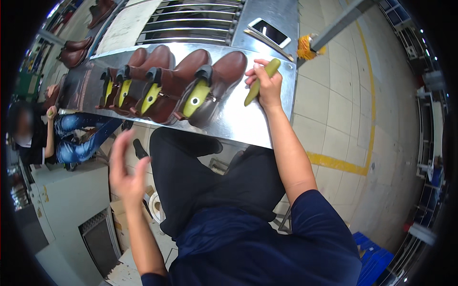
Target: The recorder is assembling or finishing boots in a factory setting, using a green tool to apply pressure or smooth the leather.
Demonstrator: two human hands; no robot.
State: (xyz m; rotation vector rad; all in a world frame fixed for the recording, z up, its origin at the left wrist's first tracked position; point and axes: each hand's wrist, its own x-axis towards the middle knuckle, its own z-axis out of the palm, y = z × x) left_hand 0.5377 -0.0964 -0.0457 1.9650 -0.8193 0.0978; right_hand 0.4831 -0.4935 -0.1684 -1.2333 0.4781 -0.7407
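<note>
right hand: grip wrapped round an olive-green tool, over the bench, just right of the row's rightmost boot. left hand blurred, fingers spread wide, nothing held, off the bench. judged best: steady the boot left-handed before contact; press lightly, spare the leather. tool smooth, slender; boot dark brown, slightly glossy, yellow-green insole showing.

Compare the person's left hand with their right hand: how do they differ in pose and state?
The right hand grips a green tool; the left hand looks empty.
The right hand's fingers curl; the left hand's thumb and fingers are spread apart.
The right hand looks fairly sharp; the left hand is blurred.
Both are bare.
</note>
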